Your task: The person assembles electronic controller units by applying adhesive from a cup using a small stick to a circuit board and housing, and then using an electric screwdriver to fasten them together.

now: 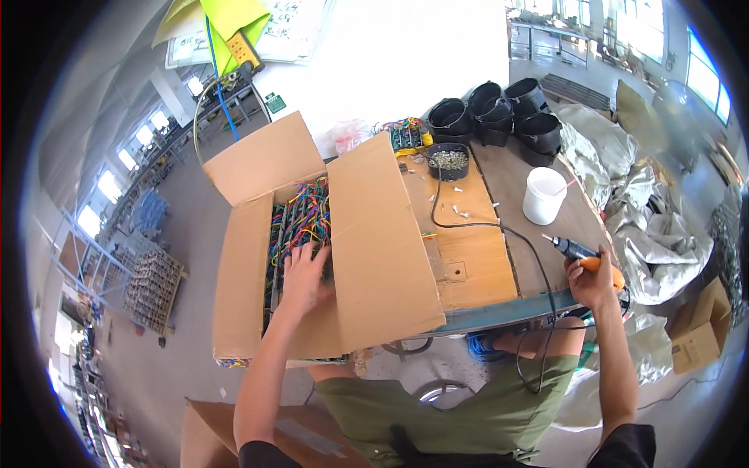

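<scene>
Wired parts (300,214), head view: packed in the carton, under the left hand and beyond it; green, red, yellow and blue leads lie tangled over dark pieces.
Left hand (306,274): reaching inside the carton, fingers bent and slightly apart over the wires; whether it grips any of them I cannot tell.
Carton (240,285): brown cardboard around the left hand, one wall to its left, a wide flap slanting out to its right, another flap raised beyond it.
Right hand (591,282): well apart from the left one, fingers wrapped around the electric screwdriver by the bench's near right corner.
Electric screwdriver (576,249): black and orange, in the right hand, its tip pointing left and away from the person.
White cup (544,199): just beyond the right hand, a pinkish stick leaning in it.
Black dish (449,176): between the two hands and farther off than either, holding small metal pieces (449,160).
Dark cable (476,225): running across the bench to the left of the right hand, then hanging over the near edge.
Bench (476,261): wooden top, left of the right hand, right of the carton flap.
Black buckets (495,125): clustered beyond the right hand, farther than the cup.
</scene>
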Motion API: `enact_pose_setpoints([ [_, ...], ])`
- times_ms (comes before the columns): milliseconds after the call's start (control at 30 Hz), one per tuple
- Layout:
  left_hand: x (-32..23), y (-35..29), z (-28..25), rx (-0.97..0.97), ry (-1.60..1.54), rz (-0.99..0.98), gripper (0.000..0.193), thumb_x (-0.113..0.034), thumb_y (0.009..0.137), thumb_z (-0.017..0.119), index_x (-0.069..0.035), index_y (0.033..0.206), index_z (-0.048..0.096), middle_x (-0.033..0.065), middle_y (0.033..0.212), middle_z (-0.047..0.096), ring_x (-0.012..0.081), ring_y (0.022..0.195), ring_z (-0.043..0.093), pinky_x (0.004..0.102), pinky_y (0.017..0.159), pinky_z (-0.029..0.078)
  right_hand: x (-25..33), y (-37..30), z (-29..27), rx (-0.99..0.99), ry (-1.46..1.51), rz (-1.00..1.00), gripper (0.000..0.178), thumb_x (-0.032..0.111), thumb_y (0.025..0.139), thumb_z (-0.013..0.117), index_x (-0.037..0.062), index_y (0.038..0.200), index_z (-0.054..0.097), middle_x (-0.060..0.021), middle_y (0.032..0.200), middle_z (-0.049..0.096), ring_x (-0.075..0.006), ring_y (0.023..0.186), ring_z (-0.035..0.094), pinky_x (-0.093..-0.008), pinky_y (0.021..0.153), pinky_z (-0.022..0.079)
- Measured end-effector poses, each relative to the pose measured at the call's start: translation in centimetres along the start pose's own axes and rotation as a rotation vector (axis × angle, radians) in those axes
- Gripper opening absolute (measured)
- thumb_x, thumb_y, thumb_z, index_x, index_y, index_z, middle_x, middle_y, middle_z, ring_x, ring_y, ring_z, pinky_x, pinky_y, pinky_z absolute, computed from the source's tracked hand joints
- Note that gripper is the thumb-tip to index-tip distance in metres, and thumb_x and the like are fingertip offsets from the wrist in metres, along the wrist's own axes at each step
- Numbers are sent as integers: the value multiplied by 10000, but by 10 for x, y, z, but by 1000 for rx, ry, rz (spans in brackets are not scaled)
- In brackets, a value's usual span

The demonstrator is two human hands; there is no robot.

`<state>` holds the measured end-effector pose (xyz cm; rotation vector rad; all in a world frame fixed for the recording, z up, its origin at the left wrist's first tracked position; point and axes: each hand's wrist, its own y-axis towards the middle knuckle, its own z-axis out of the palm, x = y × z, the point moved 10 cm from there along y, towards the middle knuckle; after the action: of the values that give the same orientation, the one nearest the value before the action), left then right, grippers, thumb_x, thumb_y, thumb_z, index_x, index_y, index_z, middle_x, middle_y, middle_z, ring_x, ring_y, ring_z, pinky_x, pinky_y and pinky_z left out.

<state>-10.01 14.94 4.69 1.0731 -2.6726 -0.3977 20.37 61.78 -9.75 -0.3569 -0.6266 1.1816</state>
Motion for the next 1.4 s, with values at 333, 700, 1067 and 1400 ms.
enact_pose_setpoints([
  [333, -5, 1, -3, -239, 184, -55, 478, -100, 749, 711, -85, 1206, 575, 106, 1172, 538, 300, 1101, 525, 437, 911, 439, 6, 16, 2, -138, -189, -89, 727, 654, 921, 487, -27, 1172, 531, -216, 1052, 670, -123, 668, 637, -181, 493, 516],
  [700, -7, -21, -27, -391, -225, -124, 513, -204, 726, 771, -56, 1176, 573, 164, 1179, 539, 373, 1086, 508, 487, 938, 417, -72, -64, 153, 231, -1037, -411, 435, 422, 946, 559, 32, 1119, 644, -37, 984, 693, -88, 801, 609, -249, 640, 466],
  [1067, -56, -40, -37, -357, -286, -151, 552, -191, 865, 610, -211, 1410, 521, 173, 1402, 408, 419, 1299, 330, 560, 1077, 248, -309, 108, 506, 626, -2499, -1372, 741, 649, 786, 674, -15, 1115, 694, -215, 1177, 673, -375, 1135, 617, -453, 989, 469],
  [1400, -41, -48, 15, -183, 88, -237, 511, -231, 935, 486, -131, 1436, 491, 205, 1513, 373, 506, 1414, 280, 724, 1078, 252, -347, 91, 489, 631, -2675, -1228, 875, 783, 695, 662, 73, 1206, 683, -161, 1086, 713, -329, 1074, 663, -460, 867, 546],
])
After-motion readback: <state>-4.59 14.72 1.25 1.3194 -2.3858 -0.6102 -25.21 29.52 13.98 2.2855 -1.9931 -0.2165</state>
